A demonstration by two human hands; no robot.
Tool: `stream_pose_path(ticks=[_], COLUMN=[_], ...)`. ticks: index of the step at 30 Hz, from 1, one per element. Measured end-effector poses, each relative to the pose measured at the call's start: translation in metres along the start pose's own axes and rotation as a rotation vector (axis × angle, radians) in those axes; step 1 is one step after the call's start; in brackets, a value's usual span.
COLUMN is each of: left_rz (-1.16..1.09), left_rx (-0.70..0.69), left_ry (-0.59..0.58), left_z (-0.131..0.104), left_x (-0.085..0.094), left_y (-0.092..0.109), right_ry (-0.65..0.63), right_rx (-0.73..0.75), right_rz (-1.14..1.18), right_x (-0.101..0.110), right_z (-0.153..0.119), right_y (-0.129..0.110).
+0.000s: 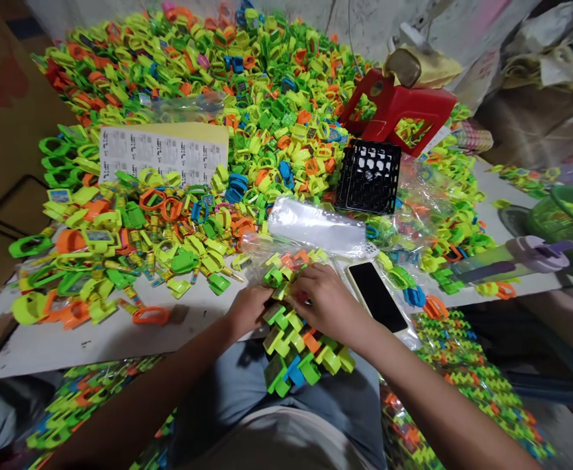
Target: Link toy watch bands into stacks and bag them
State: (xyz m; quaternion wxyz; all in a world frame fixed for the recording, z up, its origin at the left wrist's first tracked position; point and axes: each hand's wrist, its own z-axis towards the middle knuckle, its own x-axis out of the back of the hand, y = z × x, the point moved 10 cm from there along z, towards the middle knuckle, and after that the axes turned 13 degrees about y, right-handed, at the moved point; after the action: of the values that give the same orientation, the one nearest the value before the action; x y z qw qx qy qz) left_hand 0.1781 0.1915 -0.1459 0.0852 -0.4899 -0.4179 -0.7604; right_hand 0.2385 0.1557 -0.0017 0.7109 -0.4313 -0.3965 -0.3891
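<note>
Two forearms [433, 388] end in hands [326, 301] touching one toy stack [291, 339].

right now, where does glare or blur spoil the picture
Head view: bright glare on the white plastic sheet near the middle; head view: the green basket at the right edge looks soft and stretched, wide-lens style; head view: the stacked toys by the right hand stay readable.

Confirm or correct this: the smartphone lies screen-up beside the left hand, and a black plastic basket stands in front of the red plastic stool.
Not right: the head view shows the smartphone beside the right hand, not the left hand. It does lie screen-up, and the black plastic basket stands in front of the red plastic stool.
</note>
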Motion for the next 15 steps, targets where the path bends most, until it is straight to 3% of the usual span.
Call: stream_pose_path(ticks=[7,12,15], left_rz=[-0.010,0.006,0.028], left_rx=[-0.015,-0.013,-0.017], left_ry=[-0.006,-0.013,-0.040], left_z=[0.001,0.000,0.003], left_x=[0.003,0.004,0.002], left_y=[0.005,0.007,0.007], right_ry=[0.074,0.186,0.187], right_rx=[-0.055,-0.142,-0.136], right_rz=[-0.004,-0.054,-0.110], right_x=[0.000,0.013,0.016], right_z=[-0.003,-0.011,-0.012], right_y=[0.002,0.014,0.014])
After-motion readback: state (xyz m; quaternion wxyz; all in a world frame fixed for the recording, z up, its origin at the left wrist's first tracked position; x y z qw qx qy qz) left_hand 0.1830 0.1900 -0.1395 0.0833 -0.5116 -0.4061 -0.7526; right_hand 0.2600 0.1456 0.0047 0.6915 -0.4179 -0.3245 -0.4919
